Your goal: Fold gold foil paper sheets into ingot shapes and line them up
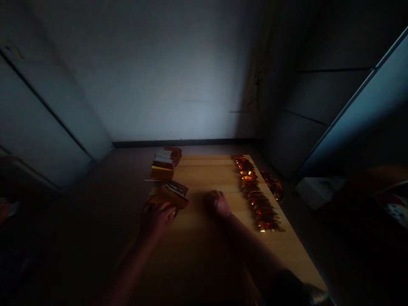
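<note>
Wood table (204, 170) w/ foil packets (256, 193) lengthwise, left hand (156, 219) on stack (174, 194).

We look down on a pale wooden board (204, 170) lying on a brownish floor (79, 221), its far end near a dark skirting strip (185, 143) under a plain grey wall (165, 72). Pale panelled doors (47, 114) stand on our left, dark panels (328, 93) on our right, with a white box (318, 191) on the floor beside them.
</note>
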### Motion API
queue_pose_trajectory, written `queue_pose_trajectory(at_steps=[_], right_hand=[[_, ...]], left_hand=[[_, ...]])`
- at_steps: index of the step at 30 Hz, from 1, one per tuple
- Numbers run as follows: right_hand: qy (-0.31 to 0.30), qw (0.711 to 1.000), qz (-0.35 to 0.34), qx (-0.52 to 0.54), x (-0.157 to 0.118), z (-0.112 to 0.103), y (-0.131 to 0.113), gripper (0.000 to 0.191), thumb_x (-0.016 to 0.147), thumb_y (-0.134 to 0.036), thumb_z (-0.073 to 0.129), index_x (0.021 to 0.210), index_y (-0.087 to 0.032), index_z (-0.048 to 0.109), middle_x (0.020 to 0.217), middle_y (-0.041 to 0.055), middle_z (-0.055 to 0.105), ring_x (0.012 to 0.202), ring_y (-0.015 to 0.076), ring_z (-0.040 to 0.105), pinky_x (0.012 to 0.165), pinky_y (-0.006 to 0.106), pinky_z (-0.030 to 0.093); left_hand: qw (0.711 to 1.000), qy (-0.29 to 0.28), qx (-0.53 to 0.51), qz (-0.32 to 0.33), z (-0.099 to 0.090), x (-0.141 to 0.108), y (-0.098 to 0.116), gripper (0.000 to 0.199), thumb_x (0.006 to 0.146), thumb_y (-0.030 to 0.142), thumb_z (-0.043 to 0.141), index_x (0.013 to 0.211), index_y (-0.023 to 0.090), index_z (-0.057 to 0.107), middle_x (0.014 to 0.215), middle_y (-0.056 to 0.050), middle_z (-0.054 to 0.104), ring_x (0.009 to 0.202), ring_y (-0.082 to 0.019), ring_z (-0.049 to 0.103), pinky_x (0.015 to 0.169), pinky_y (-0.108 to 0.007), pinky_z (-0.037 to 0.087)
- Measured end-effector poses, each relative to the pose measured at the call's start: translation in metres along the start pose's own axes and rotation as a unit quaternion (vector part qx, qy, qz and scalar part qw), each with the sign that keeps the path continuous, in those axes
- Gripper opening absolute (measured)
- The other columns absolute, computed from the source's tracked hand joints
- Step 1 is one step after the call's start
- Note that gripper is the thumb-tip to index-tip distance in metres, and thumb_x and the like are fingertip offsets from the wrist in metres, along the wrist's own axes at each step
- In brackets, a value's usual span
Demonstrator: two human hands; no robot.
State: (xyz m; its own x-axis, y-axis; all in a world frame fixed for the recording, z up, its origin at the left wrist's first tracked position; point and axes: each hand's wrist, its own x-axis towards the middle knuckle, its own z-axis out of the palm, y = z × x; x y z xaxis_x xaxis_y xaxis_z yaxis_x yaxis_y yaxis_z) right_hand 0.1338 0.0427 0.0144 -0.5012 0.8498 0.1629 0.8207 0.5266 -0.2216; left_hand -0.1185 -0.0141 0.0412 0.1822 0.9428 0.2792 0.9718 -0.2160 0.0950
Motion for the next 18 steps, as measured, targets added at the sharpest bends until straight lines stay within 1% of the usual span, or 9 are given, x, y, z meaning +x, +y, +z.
queue_pose_trajectory(at_steps=[2,4,6,8,10,13,18], right_hand=[[-0.001,0.999,-0.039,0.007,0.003,0.004,-0.014,0.030,0.097,-0.036,0.039,0.114,-0.028,0.062,0.120,0.0042,0.062,0.111,0.0214,0.046,0.097,0.041,0.030],[-0.008,0.999,-0.049,0.012,0.009,0.008,-0.030,0.034,0.097,-0.041,0.037,0.123,-0.031,0.057,0.130,0.0041,0.056,0.120,0.0238,0.042,0.103,0.050,0.024],[-0.035,0.998,-0.047,0.020,0.017,0.011,-0.043,0.039,0.097,-0.042,0.035,0.131,-0.032,0.050,0.139,0.0047,0.049,0.127,0.0256,0.036,0.106,0.058,0.018],[-0.060,0.997,-0.035,0.024,0.025,0.012,-0.051,0.043,0.097,-0.041,0.034,0.138,-0.031,0.043,0.145,0.0057,0.043,0.132,0.0268,0.031,0.106,0.063,0.015],[-0.074,0.997,-0.027,0.024,0.032,0.012,-0.056,0.045,0.097,-0.041,0.034,0.141,-0.031,0.038,0.147,0.0059,0.040,0.135,0.0271,0.028,0.106,0.066,0.013],[-0.078,0.996,-0.026,0.020,0.038,0.013,-0.058,0.046,0.097,-0.040,0.036,0.142,-0.033,0.035,0.146,0.0047,0.041,0.135,0.0271,0.028,0.106,0.067,0.014],[-0.056,0.998,-0.012,0.023,0.045,0.016,-0.062,0.045,0.096,-0.040,0.037,0.141,-0.033,0.037,0.145,0.0053,0.042,0.135,0.0277,0.028,0.106,0.067,0.014]], left_hand=[[0.999,0.041,-0.011,-0.004,-0.001,-0.001,-0.005,0.027,0.083,0.032,0.048,0.094,0.030,0.073,0.110,-0.003,0.070,0.101,-0.026,0.059,0.092,-0.046,0.038],[0.996,0.066,-0.048,-0.021,0.001,-0.002,-0.012,0.027,0.084,0.035,0.048,0.094,0.030,0.073,0.111,-0.003,0.069,0.104,-0.025,0.058,0.094,-0.043,0.039],[0.991,0.069,-0.104,-0.049,0.005,-0.003,-0.019,0.030,0.085,0.038,0.046,0.095,0.028,0.073,0.109,-0.003,0.070,0.104,-0.022,0.059,0.094,-0.039,0.041],[0.982,0.050,-0.162,-0.081,0.011,-0.006,-0.023,0.034,0.085,0.040,0.044,0.095,0.026,0.073,0.104,-0.004,0.071,0.100,-0.020,0.061,0.091,-0.035,0.044],[0.974,0.027,-0.195,-0.115,0.017,-0.009,-0.023,0.036,0.086,0.041,0.042,0.095,0.025,0.073,0.099,-0.004,0.073,0.095,-0.019,0.063,0.088,-0.031,0.046],[0.968,0.023,-0.193,-0.161,0.024,-0.014,-0.017,0.037,0.086,0.040,0.041,0.095,0.024,0.073,0.096,-0.005,0.073,0.092,-0.019,0.063,0.085,-0.030,0.046],[0.972,0.052,-0.170,-0.152,0.027,-0.014,-0.005,0.035,0.085,0.041,0.044,0.099,0.023,0.071,0.097,-0.005,0.073,0.090,-0.020,0.063,0.086,-0.033,0.046]])
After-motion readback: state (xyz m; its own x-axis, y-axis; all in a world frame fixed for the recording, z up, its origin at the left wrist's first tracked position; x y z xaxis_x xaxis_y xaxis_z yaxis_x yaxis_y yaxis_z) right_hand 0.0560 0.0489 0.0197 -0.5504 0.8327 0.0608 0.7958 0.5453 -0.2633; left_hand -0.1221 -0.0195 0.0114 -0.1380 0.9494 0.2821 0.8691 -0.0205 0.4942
